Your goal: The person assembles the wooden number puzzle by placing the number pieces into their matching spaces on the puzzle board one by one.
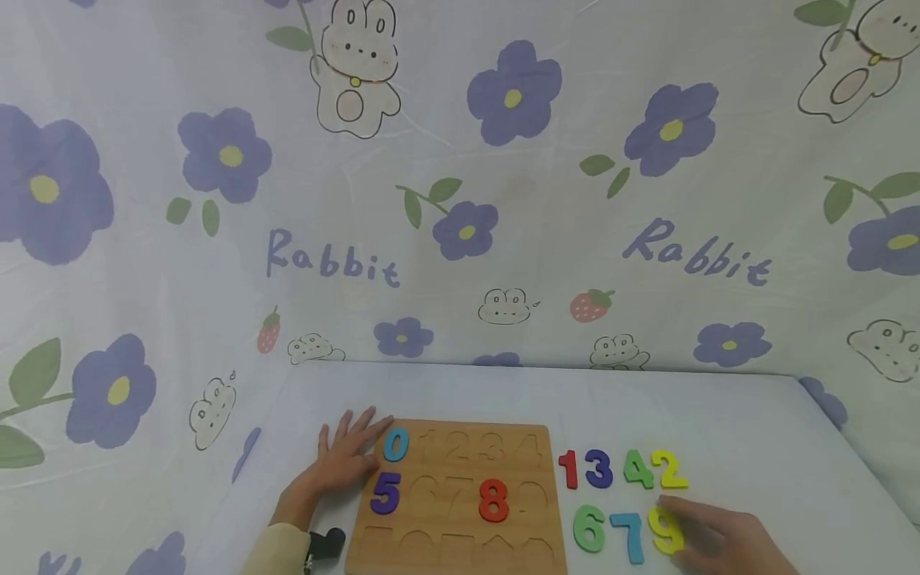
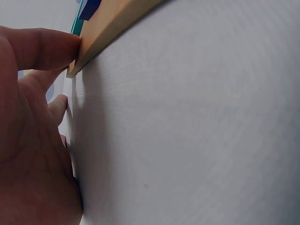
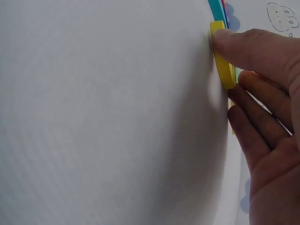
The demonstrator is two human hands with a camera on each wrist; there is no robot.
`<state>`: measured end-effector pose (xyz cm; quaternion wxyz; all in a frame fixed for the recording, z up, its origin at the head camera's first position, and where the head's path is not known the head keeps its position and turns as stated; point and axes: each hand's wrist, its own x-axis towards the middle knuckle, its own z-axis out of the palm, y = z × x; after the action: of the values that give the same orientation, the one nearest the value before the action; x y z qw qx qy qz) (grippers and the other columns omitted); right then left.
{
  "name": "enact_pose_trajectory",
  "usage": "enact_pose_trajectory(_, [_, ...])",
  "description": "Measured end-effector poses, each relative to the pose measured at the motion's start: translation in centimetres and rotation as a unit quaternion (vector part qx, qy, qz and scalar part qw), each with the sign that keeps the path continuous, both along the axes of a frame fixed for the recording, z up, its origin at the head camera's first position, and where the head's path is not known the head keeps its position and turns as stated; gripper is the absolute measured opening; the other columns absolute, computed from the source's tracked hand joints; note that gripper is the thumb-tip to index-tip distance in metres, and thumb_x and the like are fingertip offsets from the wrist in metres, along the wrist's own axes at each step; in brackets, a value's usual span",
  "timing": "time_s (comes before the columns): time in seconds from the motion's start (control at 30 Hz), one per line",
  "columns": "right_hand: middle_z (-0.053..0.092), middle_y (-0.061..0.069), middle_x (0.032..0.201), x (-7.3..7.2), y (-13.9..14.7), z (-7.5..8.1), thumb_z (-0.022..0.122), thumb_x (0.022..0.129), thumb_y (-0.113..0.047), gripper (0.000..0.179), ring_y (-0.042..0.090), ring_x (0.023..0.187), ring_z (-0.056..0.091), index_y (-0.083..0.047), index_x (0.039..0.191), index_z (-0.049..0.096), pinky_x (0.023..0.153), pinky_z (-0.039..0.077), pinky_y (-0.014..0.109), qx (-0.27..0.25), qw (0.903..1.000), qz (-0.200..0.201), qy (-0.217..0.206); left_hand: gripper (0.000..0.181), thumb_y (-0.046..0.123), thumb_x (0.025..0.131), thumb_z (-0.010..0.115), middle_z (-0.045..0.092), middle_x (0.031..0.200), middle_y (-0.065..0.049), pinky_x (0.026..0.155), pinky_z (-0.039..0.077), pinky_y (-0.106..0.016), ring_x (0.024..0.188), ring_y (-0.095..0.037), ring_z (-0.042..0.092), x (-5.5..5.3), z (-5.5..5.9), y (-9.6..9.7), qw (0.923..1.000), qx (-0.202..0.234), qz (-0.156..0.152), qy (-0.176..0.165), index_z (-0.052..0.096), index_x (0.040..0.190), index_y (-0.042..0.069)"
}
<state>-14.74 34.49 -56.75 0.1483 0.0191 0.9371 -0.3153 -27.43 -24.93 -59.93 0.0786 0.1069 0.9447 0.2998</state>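
Note:
A wooden number board lies on the table, with a blue 0, a purple 5 and a red 8 on it. My left hand rests at the board's upper left side, fingers spread. In the left wrist view its thumb touches the board's edge. My right hand pinches a yellow number 9 between thumb and fingers, at the right of the loose numbers. The right wrist view shows the thumb on the yellow piece's side, which stays low at the table.
Right of the board lie a red 1, purple 3, green 4, yellow 2, green 6 and blue 7. A curtain printed with flowers and rabbits hangs behind the white table.

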Motion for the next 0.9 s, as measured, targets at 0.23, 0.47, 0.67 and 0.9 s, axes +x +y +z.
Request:
enact_pose_trajectory(0.23, [0.075, 0.0, 0.144, 0.0, -0.2, -0.1, 0.094, 0.084, -0.03, 0.066, 0.044, 0.147, 0.058, -0.019, 0.145, 0.072, 0.112, 0.056, 0.061, -0.001, 1.0, -0.004, -0.003, 0.076, 0.02, 0.093, 0.063, 0.022, 0.183, -0.016, 0.125, -0.019, -0.079, 0.168, -0.055, -0.004, 0.2, 0.3, 0.1, 1.0, 0.006, -0.002, 0.004, 0.047, 0.167, 0.023])
enact_pose_trajectory(0.47, [0.073, 0.006, 0.147, 0.3, -0.2, 1.1, 0.093, 0.084, -0.036, 0.071, 0.048, 0.144, 0.058, -0.017, 0.149, 0.07, 0.109, 0.056, 0.065, 0.011, 0.9997, -0.016, -0.015, 0.076, 0.02, 0.093, 0.063, 0.022, 0.183, -0.016, 0.126, -0.019, -0.078, 0.168, -0.054, -0.004, 0.3, 0.4, 0.1, 1.0, 0.007, -0.001, 0.001, 0.047, 0.167, 0.024])
enact_pose_trajectory(0.67, [0.074, 0.011, 0.145, 0.6, -0.6, 3.0, 0.093, 0.085, -0.039, 0.071, 0.048, 0.137, 0.063, -0.016, 0.148, 0.07, 0.104, 0.058, 0.067, 0.037, 0.9988, -0.006, 0.032, 0.077, 0.021, 0.093, 0.063, 0.021, 0.183, -0.014, 0.126, -0.018, -0.078, 0.169, -0.053, -0.004, 0.0, 0.0, -0.1, 1.0, -0.001, 0.001, 0.0, 0.046, 0.168, 0.026])
enact_pose_trajectory(0.9, [0.076, 0.015, 0.14, 1.4, -2.4, 6.2, 0.094, 0.084, -0.033, 0.071, 0.047, 0.13, 0.069, -0.009, 0.147, 0.07, 0.103, 0.06, 0.066, 0.061, 0.9914, 0.014, 0.115, 0.077, 0.02, 0.092, 0.063, 0.021, 0.183, -0.014, 0.126, -0.019, -0.078, 0.169, -0.053, -0.004, -0.2, -0.5, -0.2, 1.0, 0.002, -0.001, 0.004, 0.047, 0.168, 0.025])
